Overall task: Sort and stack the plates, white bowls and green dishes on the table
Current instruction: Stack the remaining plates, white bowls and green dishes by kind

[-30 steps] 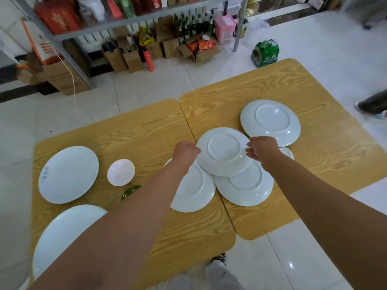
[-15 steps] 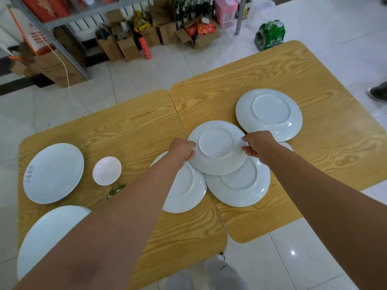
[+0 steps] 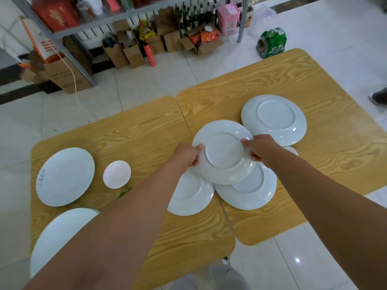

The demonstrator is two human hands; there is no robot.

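An upside-down white plate (image 3: 224,152) is raised and tilted over the table's middle. My left hand (image 3: 188,155) grips its left rim and my right hand (image 3: 258,148) grips its right rim. Below it lie two more overturned plates, one at the left (image 3: 192,195) and one at the right (image 3: 251,189). A further overturned plate (image 3: 274,118) lies behind my right hand. At the left end sit an oval white plate (image 3: 65,175), a small white bowl (image 3: 116,174) and a large white plate (image 3: 60,233). A green dish (image 3: 124,192) peeks out beside my left forearm.
Two wooden tables (image 3: 335,153) stand pushed together with a seam between them. A metal shelf with boxes and bottles (image 3: 167,38) stands on the tiled floor behind. A green bottle pack (image 3: 271,42) sits on the floor. A person's shoe (image 3: 379,97) shows at the right edge.
Both hands closed on the top plate's rims and lifted it, tilting it toward me. The camera view shifted slightly.
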